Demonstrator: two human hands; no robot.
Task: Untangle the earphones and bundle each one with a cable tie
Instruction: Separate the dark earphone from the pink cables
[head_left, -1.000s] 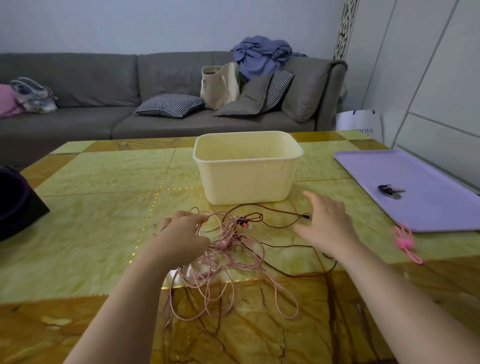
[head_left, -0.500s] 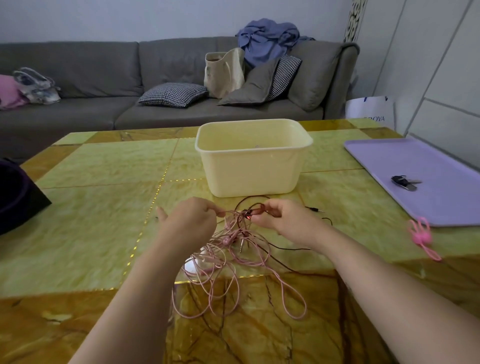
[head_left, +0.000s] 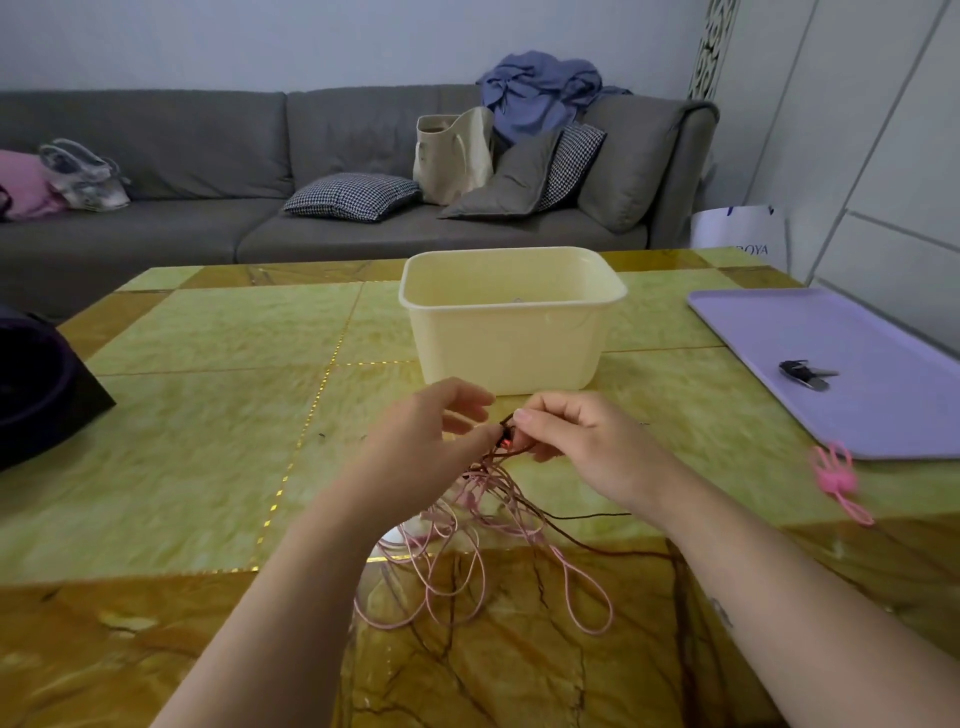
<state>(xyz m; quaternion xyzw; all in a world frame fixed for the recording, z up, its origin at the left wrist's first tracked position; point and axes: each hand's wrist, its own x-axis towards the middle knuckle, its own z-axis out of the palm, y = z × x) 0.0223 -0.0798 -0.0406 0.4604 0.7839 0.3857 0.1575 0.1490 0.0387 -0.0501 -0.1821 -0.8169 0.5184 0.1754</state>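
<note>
A tangle of pink earphone cable (head_left: 467, 561) and dark brown earphone cable (head_left: 587, 543) hangs from my hands down onto the yellow-green marble table (head_left: 208, 415). My right hand (head_left: 576, 447) pinches the dark cable's knot with a small red part between thumb and forefinger. My left hand (head_left: 421, 436) pinches the same knot from the left, its upper fingers spread. Both hands are lifted a little above the table, in front of the cream tub (head_left: 511, 322). Pink cable ties (head_left: 836, 483) lie at the right.
A lilac tray (head_left: 831, 374) at the right edge carries a dark key set (head_left: 805, 373). A dark purple bag (head_left: 36, 384) sits at the table's left edge. Behind the table stands a grey sofa (head_left: 208, 156) with cushions, bags and clothes.
My hands came together over the tangle, took hold of the knot and lifted it off the table. The cable loops now dangle lower and closer together.
</note>
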